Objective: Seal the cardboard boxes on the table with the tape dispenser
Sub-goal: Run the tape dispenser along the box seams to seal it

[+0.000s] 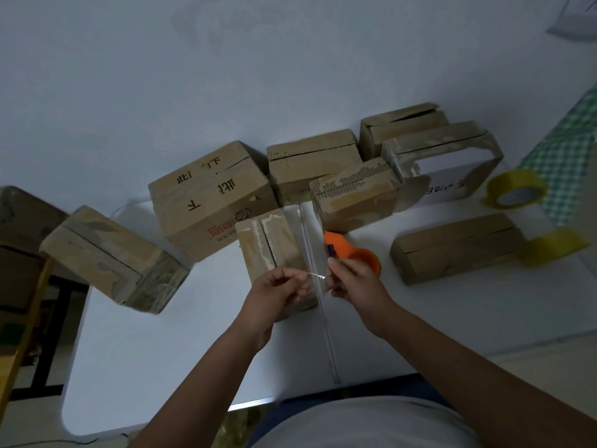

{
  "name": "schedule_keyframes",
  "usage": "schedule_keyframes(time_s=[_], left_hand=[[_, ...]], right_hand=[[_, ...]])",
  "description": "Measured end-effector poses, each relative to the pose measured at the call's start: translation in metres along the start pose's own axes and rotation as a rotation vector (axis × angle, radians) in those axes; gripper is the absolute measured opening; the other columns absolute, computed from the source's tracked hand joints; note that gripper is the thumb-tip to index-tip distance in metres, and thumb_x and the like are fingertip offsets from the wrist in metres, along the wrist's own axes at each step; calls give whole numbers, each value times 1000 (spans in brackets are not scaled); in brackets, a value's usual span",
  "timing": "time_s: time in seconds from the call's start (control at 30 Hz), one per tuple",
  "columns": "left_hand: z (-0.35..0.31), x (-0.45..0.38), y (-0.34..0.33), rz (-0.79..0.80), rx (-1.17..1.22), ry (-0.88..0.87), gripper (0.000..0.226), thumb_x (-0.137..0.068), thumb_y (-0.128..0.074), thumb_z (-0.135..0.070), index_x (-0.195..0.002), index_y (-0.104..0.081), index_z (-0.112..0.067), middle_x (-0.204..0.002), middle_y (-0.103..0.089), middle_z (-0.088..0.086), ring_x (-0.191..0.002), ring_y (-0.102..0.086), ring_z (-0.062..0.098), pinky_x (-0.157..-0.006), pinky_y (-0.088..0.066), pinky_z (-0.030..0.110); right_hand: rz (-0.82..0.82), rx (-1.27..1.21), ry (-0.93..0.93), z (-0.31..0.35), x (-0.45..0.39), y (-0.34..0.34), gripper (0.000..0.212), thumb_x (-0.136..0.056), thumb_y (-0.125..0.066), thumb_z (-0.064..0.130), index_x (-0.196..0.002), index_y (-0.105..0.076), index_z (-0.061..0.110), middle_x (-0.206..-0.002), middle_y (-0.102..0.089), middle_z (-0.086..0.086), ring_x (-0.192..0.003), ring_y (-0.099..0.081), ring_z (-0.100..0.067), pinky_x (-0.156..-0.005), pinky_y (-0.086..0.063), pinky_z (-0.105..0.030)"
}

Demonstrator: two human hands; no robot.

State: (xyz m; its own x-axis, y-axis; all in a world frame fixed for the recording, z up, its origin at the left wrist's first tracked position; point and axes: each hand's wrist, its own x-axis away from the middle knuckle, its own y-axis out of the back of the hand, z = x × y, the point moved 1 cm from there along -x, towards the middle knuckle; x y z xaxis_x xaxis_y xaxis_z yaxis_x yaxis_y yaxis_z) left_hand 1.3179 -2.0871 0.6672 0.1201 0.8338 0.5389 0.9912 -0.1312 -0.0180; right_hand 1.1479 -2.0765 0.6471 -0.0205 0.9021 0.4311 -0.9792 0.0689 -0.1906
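Boxes of brown cardboard sit all over the white table (161, 350). 1 small box (274, 253) stands right in front of the person, with its top flaps closed and old tape marks along the seam. Both hands are just above its near end. The left hand (277, 291) pinches the end of a thin clear strip of tape (315, 275) with curled fingers. The right hand (350, 279) grips the orange tape dispenser (352, 250), which is just to the right of the small box. The strip runs between the 2 hands. A big box with black writing (210, 195) sits behind the small box, touching it. A worn box (113, 257) hangs over the left edge of the table. A long flat box (452, 247) lies well to the right. 2 yellow tape rolls (517, 189) sit near the right side, by a green checked cloth (565, 150).
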Motion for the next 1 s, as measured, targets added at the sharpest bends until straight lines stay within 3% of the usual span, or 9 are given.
schedule_keyframes(time_s=[0.13,0.3,0.4,0.53,0.7,0.8,0.9,1.0], left_hand=[[20,-1,-4,-160,-138,-15,7,-93,-66,-10,-94,-71,-5,-82,-72,2,-73,-67,8,-64,-51,15],[34,-7,-6,-287,-331,-94,6,-92,-68,-22,-87,-71,-18,-85,-73,-5,-83,-69,11,-76,-55,22],[34,-12,-7,-310,-450,-139,7,-92,-68,-24,-86,-69,-22,-84,-71,-8,-81,-67,8,-74,-53,21],[34,-16,-9,-326,-586,-176,9,-93,-67,-25,-84,-65,-25,-81,-67,-11,-77,-62,2,-62,-44,7],[43,-20,-7,-359,-746,-247,6,-92,-67,-25,-89,-65,-20,-90,-65,-2,-79,-61,10,-71,-49,22],[45,-21,-8,-367,-827,-299,8,-93,-65,-24,-92,-63,-16,-99,-58,0,-78,-56,10,-70,-43,19],[46,-22,-10,-350,-904,-324,20,-94,-64,-26,-106,-58,-11,-109,-49,2,-76,-53,10,-66,-43,18],[43,-22,-5,-358,-905,-344,37,-90,-69,-29,-114,-46,-13,-110,-42,-1,-77,-56,18,-62,-51,31]], right_hand=[[-99,328,143,-19,-3,5,30,-98,-53,19,-68,-57,19,-62,-60,6,-62,-58,-3,-60,-43,-12],[-118,508,240,-34,-11,6,32,-97,-55,20,-66,-53,24,-63,-60,5,-59,-55,1,-58,-40,-11],[-124,516,244,-41,-15,6,30,-96,-57,21,-66,-52,21,-63,-59,4,-59,-54,-2,-60,-41,-17],[-104,491,236,-49,-18,5,30,-95,-58,20,-65,-53,21,-62,-59,0,-58,-52,-4,-60,-42,-21],[-98,475,197,-56,-22,5,31,-94,-59,21,-64,-54,24,-60,-58,5,-57,-53,-2,-62,-44,-23],[-89,506,181,-59,-24,5,27,-94,-59,22,-68,-57,20,-62,-59,3,-59,-53,-6,-64,-47,-32],[-75,516,163,-60,-26,5,25,-95,-58,22,-71,-60,16,-65,-60,0,-63,-55,-10,-67,-48,-35],[-76,487,139,-61,-26,6,25,-95,-58,22,-73,-61,12,-66,-61,-2,-63,-56,-10,-66,-47,-33]])
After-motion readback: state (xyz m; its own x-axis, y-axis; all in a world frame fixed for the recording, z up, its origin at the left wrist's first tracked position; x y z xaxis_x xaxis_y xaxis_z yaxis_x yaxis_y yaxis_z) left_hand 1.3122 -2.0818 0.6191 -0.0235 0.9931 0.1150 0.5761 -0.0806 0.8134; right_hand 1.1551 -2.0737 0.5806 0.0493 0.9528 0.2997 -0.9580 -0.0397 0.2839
